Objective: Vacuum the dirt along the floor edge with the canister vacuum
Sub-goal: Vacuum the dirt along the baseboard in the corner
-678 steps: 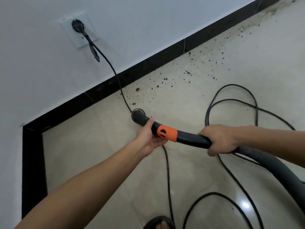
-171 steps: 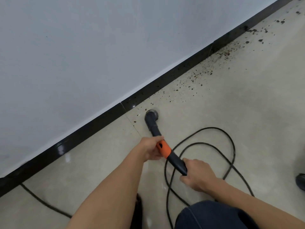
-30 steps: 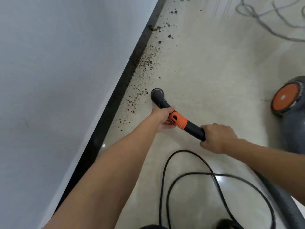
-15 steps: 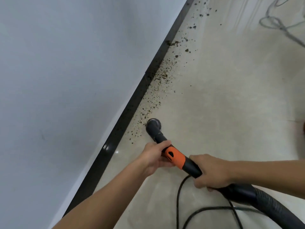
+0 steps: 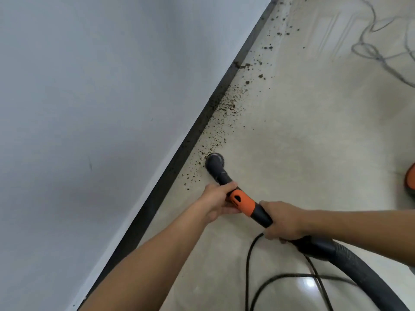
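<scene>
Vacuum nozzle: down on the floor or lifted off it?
Down, it seems: the round nozzle meets the floor with no gap visible, beside the dirt.

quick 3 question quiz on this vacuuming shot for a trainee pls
1. True or false: the nozzle sits on the floor near the black baseboard, with dirt lying further along ahead of it.
2. Which hand grips the wand on the nozzle side of the orange collar? A) left hand B) right hand C) neither
3. Fill in: behind the right hand the wand runs into the thick dark ____.

Key: 1 true; 2 A; 3 hose.
</scene>
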Demonstrator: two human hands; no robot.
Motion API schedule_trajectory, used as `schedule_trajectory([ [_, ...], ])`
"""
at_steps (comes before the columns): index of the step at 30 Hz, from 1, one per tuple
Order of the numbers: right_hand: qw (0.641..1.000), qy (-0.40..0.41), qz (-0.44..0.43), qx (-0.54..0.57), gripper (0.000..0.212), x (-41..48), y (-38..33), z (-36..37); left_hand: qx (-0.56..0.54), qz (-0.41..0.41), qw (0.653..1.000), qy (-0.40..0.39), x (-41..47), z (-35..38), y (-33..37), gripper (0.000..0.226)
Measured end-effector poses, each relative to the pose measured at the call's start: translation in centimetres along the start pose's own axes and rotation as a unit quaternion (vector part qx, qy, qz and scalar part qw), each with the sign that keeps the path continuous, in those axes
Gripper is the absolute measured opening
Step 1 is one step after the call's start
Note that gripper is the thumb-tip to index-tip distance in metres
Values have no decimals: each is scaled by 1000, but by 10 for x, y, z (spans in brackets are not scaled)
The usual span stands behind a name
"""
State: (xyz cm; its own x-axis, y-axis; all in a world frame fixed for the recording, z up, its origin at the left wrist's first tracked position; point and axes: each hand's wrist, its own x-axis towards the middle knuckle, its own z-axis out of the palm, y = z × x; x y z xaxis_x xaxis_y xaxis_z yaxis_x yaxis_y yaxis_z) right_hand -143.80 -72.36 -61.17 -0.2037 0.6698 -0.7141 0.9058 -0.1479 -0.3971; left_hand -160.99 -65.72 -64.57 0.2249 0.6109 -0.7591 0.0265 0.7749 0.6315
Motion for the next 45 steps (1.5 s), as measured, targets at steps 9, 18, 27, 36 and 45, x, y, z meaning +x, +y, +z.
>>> schedule_trajectory([
  [9, 997, -27, -35, -62, 32, 4, -28, 4, -1, -1, 1000, 2, -19, -39, -6, 40],
  [18, 989, -57, -75, -112, 37, 1, -47, 40, -31, -7, 999, 32, -47, -67, -44, 36],
  [27, 1000, 5, -11, -19, 29, 35, -43, -5, -37, 37, 998, 47, 8, -46, 14, 43],
  [36, 969, -36, -122, -214, 39, -30, -53, 54, -73, 8, 996, 46, -100, -71, -77, 24],
  [45, 985, -14, -79, -153, 41, -7, -45, 43, -73, 34, 995, 57, -57, -58, -56, 22],
])
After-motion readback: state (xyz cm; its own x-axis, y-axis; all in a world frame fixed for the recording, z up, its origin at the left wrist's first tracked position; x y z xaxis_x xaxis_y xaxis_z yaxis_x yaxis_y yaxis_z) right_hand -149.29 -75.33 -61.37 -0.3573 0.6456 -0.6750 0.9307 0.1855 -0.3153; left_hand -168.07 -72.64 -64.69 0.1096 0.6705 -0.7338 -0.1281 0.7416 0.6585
